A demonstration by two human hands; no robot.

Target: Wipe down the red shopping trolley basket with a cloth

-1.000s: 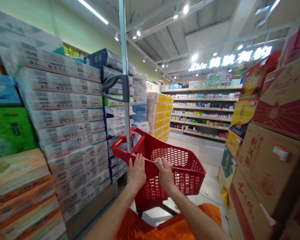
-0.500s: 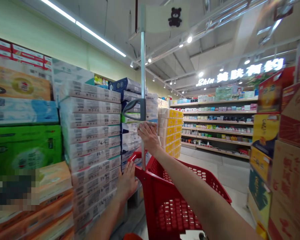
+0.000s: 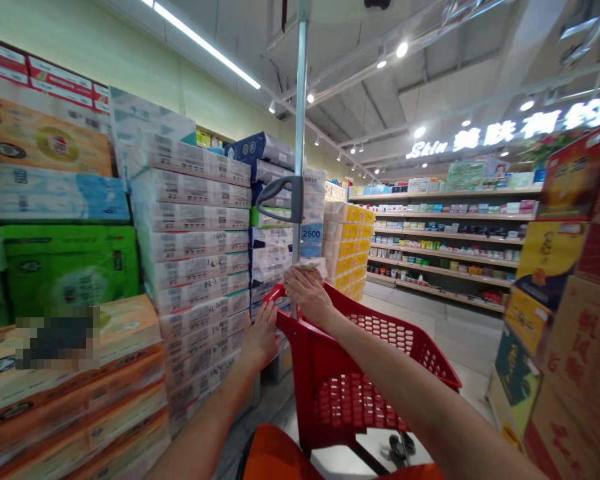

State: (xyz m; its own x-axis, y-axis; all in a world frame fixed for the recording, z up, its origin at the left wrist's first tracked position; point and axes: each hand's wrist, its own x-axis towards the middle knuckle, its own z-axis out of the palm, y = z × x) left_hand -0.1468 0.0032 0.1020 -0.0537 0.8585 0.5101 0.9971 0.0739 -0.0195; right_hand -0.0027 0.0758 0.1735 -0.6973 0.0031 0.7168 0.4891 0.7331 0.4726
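A red shopping cart (image 3: 330, 393) stands in front of me, its metal pole (image 3: 301, 113) rising upright with a grey loop handle (image 3: 285, 200) partway up. My left hand (image 3: 263, 337) rests with its fingers over the cart's red push handle (image 3: 275, 293), left of the pole's base. Low on the pole, my right hand (image 3: 310, 297) is closed around a pale cloth (image 3: 313, 270) and presses it to the metal. The fingertips of that hand wrap partly behind the pole, and most of the cloth is hidden under the palm.
Stacks of white wrapped packs (image 3: 200, 220) and orange packs (image 3: 80, 400) rise close on the left. Yellow packs (image 3: 353, 247) stand beyond the cart. Cartons (image 3: 550, 267) line the right side. Shelves of small goods (image 3: 445, 233) run across the back.
My right hand has slid down the pole with the cloth, closer to the cart's handle. My left hand stays at the handle. The view has tilted downward.
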